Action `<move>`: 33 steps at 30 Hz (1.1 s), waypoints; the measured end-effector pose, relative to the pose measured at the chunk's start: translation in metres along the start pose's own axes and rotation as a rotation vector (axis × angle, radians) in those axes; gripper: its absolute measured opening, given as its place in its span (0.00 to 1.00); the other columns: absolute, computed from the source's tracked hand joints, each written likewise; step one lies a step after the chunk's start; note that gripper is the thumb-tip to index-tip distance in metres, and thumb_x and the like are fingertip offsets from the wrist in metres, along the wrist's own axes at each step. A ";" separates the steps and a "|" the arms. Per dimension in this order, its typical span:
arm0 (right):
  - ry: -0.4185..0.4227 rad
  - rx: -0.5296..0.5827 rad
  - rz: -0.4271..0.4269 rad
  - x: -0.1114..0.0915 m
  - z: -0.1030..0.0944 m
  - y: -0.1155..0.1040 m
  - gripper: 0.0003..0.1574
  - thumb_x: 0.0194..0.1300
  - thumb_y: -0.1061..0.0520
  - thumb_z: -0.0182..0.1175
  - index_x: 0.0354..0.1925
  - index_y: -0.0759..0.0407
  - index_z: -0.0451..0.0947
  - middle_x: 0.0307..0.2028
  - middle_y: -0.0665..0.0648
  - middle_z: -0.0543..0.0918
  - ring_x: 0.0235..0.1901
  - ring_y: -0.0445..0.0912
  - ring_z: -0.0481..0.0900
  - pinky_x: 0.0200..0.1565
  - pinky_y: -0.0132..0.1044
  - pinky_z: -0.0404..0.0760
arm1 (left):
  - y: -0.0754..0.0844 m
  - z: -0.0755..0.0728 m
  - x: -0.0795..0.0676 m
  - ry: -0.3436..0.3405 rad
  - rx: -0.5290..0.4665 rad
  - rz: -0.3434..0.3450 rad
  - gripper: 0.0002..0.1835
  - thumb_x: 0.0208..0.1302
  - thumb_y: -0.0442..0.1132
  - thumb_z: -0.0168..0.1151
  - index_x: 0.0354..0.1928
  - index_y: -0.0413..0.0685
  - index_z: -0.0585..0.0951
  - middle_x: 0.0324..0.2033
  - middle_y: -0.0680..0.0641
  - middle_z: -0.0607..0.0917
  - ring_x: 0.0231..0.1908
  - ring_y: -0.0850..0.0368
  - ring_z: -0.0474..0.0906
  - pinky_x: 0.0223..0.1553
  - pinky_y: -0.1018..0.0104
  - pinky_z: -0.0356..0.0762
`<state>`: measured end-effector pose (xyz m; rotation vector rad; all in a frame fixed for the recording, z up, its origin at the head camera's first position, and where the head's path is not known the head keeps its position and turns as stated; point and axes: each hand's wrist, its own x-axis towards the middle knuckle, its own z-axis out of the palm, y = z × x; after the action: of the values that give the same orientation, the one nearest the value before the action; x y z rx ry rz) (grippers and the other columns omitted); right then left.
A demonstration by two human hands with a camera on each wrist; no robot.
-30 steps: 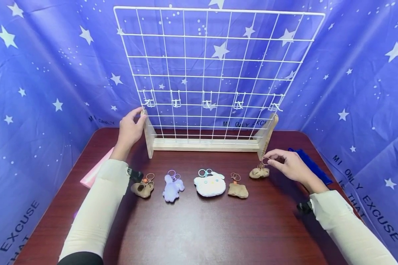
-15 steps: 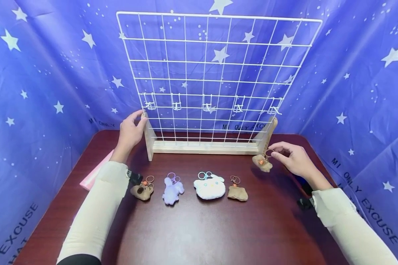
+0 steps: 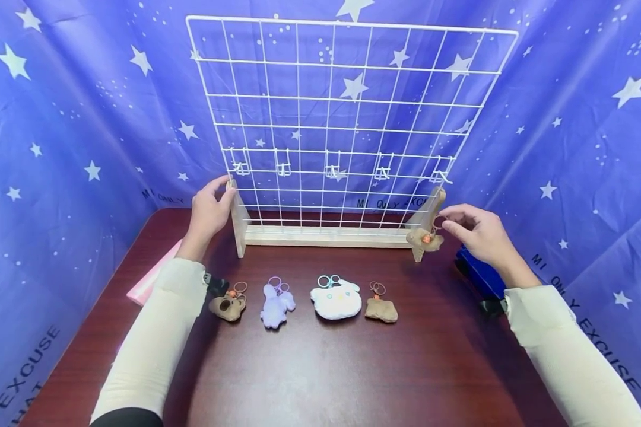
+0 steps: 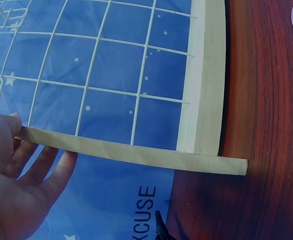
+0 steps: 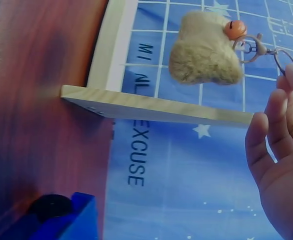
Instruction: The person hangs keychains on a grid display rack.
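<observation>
A white wire grid rack (image 3: 331, 124) stands upright in a wooden base, with several white hooks (image 3: 332, 171) along one row. My left hand (image 3: 209, 207) grips the top of the left wooden upright (image 4: 136, 153) between thumb and fingers. By its metal ring, my right hand (image 3: 475, 231) pinches a brown plush keychain (image 5: 204, 50) with an orange bell; it hangs in the air before the right wooden upright (image 5: 156, 107), below the rightmost hook (image 3: 440, 177).
On the table (image 3: 320, 373) lie a brown plush keychain (image 3: 228, 306), a purple one (image 3: 276, 307), a white one (image 3: 336, 301) and another brown one (image 3: 381, 310). A pink object (image 3: 152, 277) is at left, a blue one (image 3: 478, 273) at right.
My right hand has lifted the brown plush keychain off the table, up towards the right upright. My left hand has kept its grip on the left upright.
</observation>
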<state>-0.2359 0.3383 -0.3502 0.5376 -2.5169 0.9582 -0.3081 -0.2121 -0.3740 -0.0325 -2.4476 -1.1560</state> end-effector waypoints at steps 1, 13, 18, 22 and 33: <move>0.006 -0.001 0.004 0.002 -0.001 -0.001 0.11 0.67 0.63 0.67 0.48 0.60 0.85 0.31 0.26 0.82 0.22 0.32 0.73 0.24 0.25 0.70 | 0.000 0.000 0.000 0.000 0.000 -0.001 0.23 0.74 0.45 0.58 0.67 0.47 0.78 0.63 0.38 0.82 0.65 0.38 0.75 0.68 0.45 0.69; 0.126 0.109 0.049 0.023 -0.012 -0.010 0.14 0.65 0.68 0.65 0.50 0.70 0.82 0.25 0.33 0.80 0.21 0.31 0.74 0.23 0.23 0.69 | 0.000 -0.001 0.001 -0.005 -0.004 -0.009 0.23 0.74 0.44 0.58 0.68 0.48 0.77 0.62 0.37 0.82 0.64 0.38 0.75 0.68 0.45 0.69; 0.144 0.108 0.055 0.031 -0.013 -0.015 0.15 0.67 0.65 0.65 0.51 0.67 0.83 0.25 0.34 0.80 0.21 0.31 0.73 0.23 0.23 0.68 | -0.001 0.000 0.001 -0.012 0.001 -0.019 0.23 0.74 0.44 0.58 0.68 0.48 0.77 0.63 0.38 0.81 0.65 0.38 0.74 0.68 0.45 0.68; 0.153 0.109 0.070 0.038 -0.014 -0.017 0.15 0.68 0.62 0.65 0.53 0.63 0.84 0.26 0.33 0.80 0.22 0.32 0.73 0.24 0.24 0.69 | 0.000 0.000 0.000 -0.014 -0.006 -0.021 0.23 0.74 0.44 0.58 0.68 0.48 0.77 0.63 0.37 0.81 0.63 0.38 0.75 0.67 0.45 0.69; 0.162 0.187 0.065 0.043 -0.015 -0.042 0.15 0.69 0.65 0.62 0.51 0.73 0.81 0.25 0.39 0.80 0.21 0.31 0.72 0.22 0.24 0.69 | 0.000 0.000 -0.002 -0.011 -0.007 -0.016 0.24 0.75 0.46 0.57 0.68 0.48 0.77 0.59 0.37 0.83 0.58 0.38 0.78 0.64 0.44 0.72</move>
<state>-0.2494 0.3104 -0.2966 0.4157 -2.3279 1.2185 -0.3061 -0.2116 -0.3748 -0.0218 -2.4581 -1.1738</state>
